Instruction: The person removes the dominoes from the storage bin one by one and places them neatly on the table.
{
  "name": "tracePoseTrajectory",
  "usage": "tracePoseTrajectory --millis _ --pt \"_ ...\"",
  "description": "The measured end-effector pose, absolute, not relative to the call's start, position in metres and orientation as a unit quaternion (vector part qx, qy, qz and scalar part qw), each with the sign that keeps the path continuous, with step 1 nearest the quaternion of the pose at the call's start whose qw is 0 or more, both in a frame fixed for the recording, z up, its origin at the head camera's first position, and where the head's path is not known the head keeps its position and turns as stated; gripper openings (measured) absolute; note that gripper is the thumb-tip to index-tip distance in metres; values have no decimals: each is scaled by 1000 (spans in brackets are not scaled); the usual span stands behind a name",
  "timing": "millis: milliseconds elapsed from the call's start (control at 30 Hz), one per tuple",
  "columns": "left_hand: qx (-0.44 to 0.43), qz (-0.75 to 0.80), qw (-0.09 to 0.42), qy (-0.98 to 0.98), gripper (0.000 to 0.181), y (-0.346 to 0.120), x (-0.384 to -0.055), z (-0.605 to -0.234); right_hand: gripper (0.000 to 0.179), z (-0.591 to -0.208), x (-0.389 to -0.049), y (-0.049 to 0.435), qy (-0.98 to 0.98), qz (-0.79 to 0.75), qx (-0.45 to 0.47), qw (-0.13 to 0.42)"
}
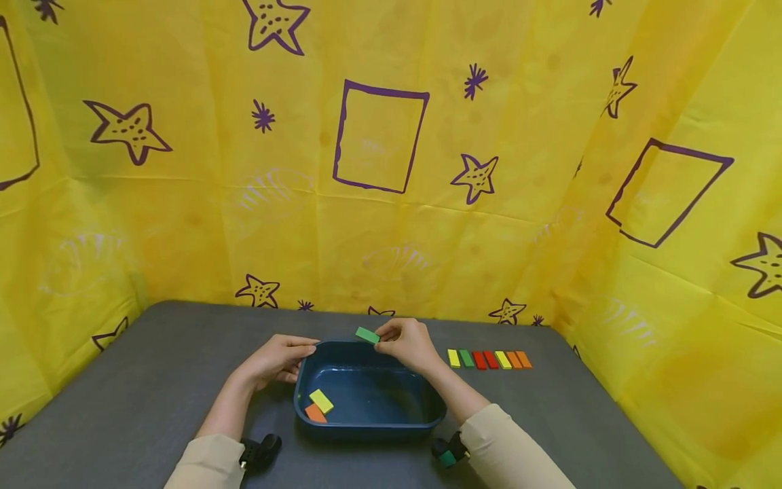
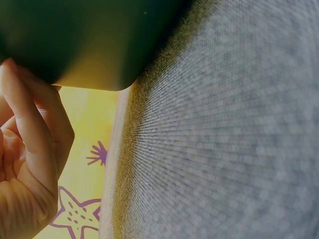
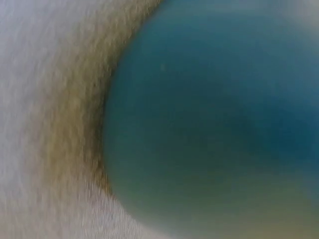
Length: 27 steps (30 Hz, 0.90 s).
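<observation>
Green block (image 1: 367, 335) pinched in right hand (image 1: 408, 344), over blue tub (image 1: 342, 415).

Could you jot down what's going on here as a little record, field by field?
Setting: grey table, yellow star-patterned backdrop
Container: dark blue tub
Right hand: pinches a green block over the tub's far rim
Left hand: fingers touch the tub's left side
Inside tub: yellow block, orange block
Row on table: six blocks, right of the tub
</observation>
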<state>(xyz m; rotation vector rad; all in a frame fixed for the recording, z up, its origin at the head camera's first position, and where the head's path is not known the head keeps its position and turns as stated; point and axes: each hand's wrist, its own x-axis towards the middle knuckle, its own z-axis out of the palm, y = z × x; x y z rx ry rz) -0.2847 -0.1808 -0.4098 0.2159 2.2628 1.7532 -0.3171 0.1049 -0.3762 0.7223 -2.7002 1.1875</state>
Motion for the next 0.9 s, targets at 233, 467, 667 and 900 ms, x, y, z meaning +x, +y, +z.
tracePoseTrajectory --millis 233,467,667,900 --pt "74 605 134 781 52 -181 -284 -409 17 -374 -325 123 -886 414 195 73" --pt "73 605 134 782 52 -181 -283 -409 17 -376 -330 146 -887 428 148 89" --pt "74 604 135 782 52 -181 -284 -410 19 -379 -335 169 -886 439 102 108" --pt "72 604 135 782 51 -181 -284 -410 23 -380 -341 196 -879 457 69 119"
